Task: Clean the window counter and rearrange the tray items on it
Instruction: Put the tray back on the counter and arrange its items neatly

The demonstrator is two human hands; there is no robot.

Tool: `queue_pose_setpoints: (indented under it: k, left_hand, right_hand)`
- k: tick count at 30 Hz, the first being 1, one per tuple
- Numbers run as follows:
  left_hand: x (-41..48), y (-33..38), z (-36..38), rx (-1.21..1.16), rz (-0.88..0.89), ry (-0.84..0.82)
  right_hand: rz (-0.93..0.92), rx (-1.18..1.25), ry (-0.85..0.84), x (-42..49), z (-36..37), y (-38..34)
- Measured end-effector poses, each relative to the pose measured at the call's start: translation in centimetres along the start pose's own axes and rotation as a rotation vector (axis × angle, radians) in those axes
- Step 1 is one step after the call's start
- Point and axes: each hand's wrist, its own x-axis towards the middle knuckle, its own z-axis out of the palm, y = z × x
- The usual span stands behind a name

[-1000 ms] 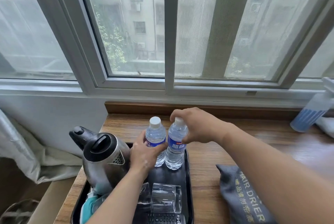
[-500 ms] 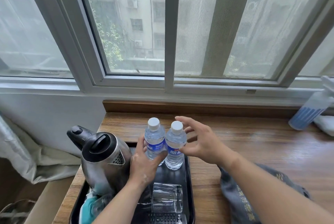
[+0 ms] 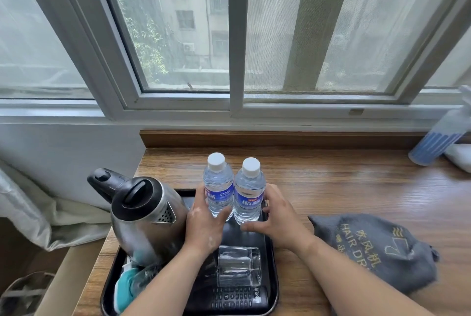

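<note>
Head view, and both forearms reach in from the bottom edge, up over the black tray [image 3: 274,277] on the wooden window counter [image 3: 331,188]. The left hand [image 3: 204,224] has the left water bottle [image 3: 218,188] in a wrap: thumb curled across the front of its lower body, fingers round the far left side. The right hand [image 3: 277,221] cups the right water bottle [image 3: 249,193] with the fingers spread and gently curved. The thumb lies stretched out in front of the base and the fingertips sit at the bottle's right flank. Whether it actually grips, I cannot tell.

Both bottles stand upright, white caps up, side by side and touching, at the tray's far end. Left of them on the tray sits the steel kettle [image 3: 145,216], just beside the left wrist. A clear glass [image 3: 239,269] lies between the two forearms, with a dark remote [image 3: 229,299] at the near rim and a teal cloth [image 3: 125,287] tucked under the kettle. Off the tray to the right rests a grey hair-dryer bag [image 3: 369,246], and a blue spray bottle [image 3: 438,137] stands at the far right by the window frame
</note>
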Motion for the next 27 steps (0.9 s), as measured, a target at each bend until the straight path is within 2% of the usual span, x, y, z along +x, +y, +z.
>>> queue_pose_setpoints:
  k: [5, 10, 12, 22, 27]
  left_hand:
    - [0.4, 0.2, 0.3, 0.065, 0.011, 0.015]
    - [0.7, 0.3, 0.4, 0.082, 0.004, -0.066]
    - [0.8, 0.5, 0.4, 0.084, -0.005, -0.05]
    - [1.4, 1.5, 0.8, 0.094, 0.026, 0.007]
    - [1.4, 0.9, 0.5, 0.131, -0.009, -0.064]
  right_hand:
    - [0.01, -0.058, 0.07, 0.2, 0.5, 0.4]
    - [0.001, -0.071, 0.024, 0.9, -0.3, 0.7]
    - [0.007, -0.073, 0.023, 1.1, -0.6, 0.6]
    - [0.02, -0.062, 0.244, 1.8, 1.4, 1.0]
    - [0.036, -0.01, 0.174, 1.7, 1.5, 1.4]
